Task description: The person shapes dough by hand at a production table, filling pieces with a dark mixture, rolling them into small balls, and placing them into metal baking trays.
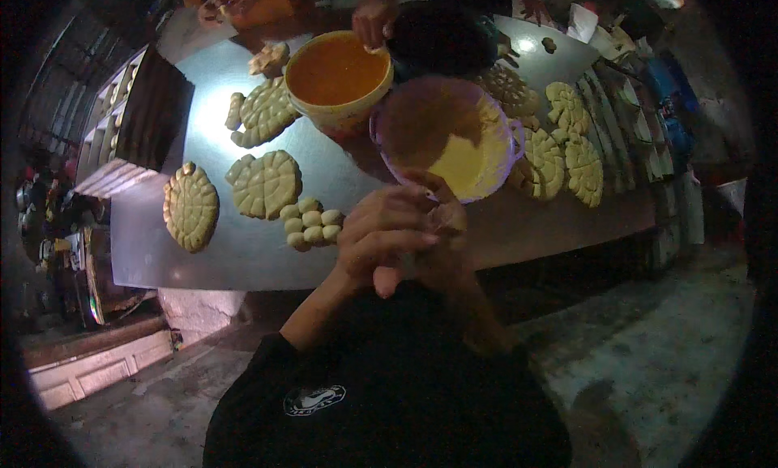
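My left hand (379,231) and my right hand (444,218) are pressed together in front of my chest, just off the table's near edge. The left fingers lie across the right hand, curved and close together. A rounded pinkish tip sticks out below them; I cannot tell whether it is a thumb or dough. Whatever sits between the palms is hidden. Close by on the left is a cluster of small pale dough balls (311,223). Just beyond my hands stands a purple-rimmed basin (451,162) with yellow flour-like powder inside.
A bucket of orange filling (340,72) stands on the metal table (154,249), with another person's hand (374,22) at its rim. Flat clusters of pressed dough (266,184) lie left, more dough clusters (541,162) right. A dark bowl (442,37) sits behind the basin. A shelved rack (121,115) flanks the table.
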A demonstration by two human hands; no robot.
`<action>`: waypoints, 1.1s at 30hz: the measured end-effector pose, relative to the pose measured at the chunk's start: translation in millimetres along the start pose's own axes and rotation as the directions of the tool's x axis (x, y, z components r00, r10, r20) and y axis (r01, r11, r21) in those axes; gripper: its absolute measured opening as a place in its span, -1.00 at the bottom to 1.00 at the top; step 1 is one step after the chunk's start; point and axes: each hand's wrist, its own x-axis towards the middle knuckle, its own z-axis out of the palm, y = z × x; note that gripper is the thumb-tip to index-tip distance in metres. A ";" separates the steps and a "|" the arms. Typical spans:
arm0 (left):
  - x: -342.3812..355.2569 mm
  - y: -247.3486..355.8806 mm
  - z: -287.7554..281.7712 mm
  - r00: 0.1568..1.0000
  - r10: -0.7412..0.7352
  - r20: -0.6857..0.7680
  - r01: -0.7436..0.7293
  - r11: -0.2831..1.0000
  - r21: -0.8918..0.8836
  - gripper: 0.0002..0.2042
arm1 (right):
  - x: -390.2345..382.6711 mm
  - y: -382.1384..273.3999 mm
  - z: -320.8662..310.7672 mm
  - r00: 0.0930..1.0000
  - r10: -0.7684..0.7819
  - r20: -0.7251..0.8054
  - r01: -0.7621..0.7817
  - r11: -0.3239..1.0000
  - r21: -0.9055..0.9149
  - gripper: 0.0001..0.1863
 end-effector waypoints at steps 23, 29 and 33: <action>-31.9 -94.4 -57.9 0.289 -0.956 -0.053 0.895 0.289 -0.340 -0.79 | 377.4 47.4 -160.1 0.928 0.364 -0.081 -0.064 -0.058 -0.996 -0.14; -24.9 -99.2 -60.2 0.231 -0.973 -0.018 0.917 0.224 -0.330 -0.83 | 376.2 31.5 -172.1 0.818 0.553 -0.155 -0.356 0.275 -0.893 -0.11; -5.8 -91.6 -57.2 0.246 -0.968 0.048 0.930 0.222 -0.291 -0.82 | 345.2 -1.7 -148.6 0.864 0.503 -0.016 -0.261 0.420 -0.869 -0.27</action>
